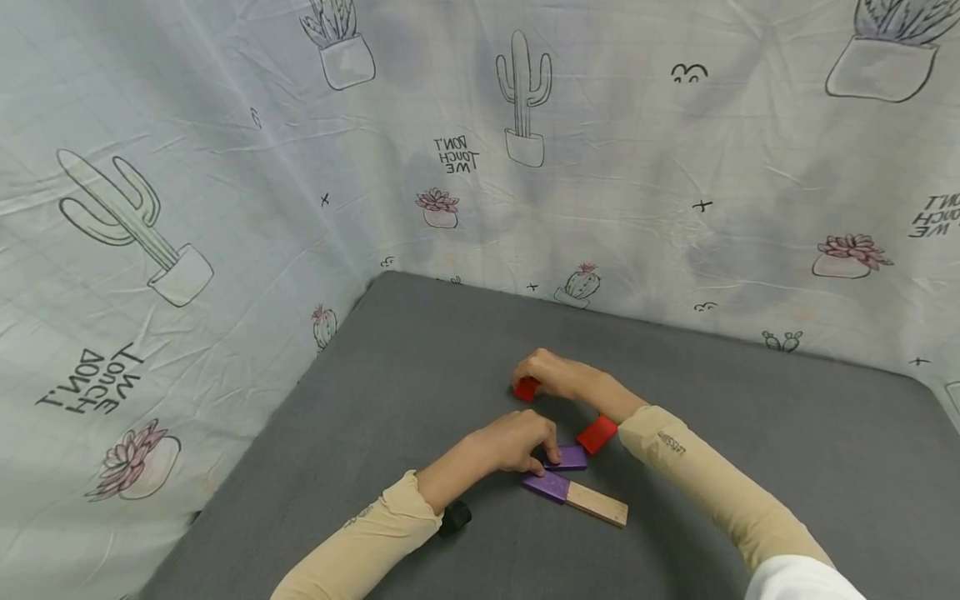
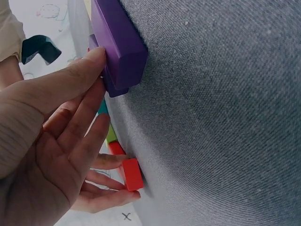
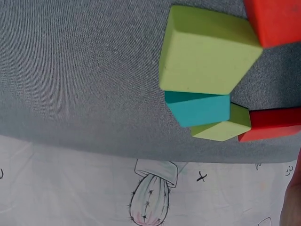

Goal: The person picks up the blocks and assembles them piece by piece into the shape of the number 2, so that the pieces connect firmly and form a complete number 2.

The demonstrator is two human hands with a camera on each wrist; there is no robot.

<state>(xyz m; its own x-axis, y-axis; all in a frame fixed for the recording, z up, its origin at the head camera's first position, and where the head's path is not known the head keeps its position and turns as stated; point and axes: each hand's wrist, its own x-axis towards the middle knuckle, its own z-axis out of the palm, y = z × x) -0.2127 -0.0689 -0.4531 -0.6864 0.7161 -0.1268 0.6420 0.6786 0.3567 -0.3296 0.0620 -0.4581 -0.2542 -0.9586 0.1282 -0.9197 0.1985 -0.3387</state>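
Note:
My left hand (image 1: 517, 442) is over two purple blocks. Its thumb touches the end of the nearer purple block (image 1: 546, 486), and a fingertip meets the farther purple block (image 1: 572, 457); the other fingers look loosely extended in the left wrist view. A plain wooden block (image 1: 596, 504) lies end to end with the nearer purple one. Farther back, my right hand (image 1: 551, 373) pinches a red block (image 2: 133, 174) between thumb and fingers. Another red block (image 1: 597, 434) lies by the right forearm. In the right wrist view, green blocks (image 3: 207, 52) and a teal block (image 3: 202, 109) adjoin the red ones.
Everything lies on a grey cloth-covered table (image 1: 420, 358). A white curtain (image 1: 615, 167) with cactus drawings borders its back and left side. A black wrist device (image 1: 453, 518) is beneath the left forearm.

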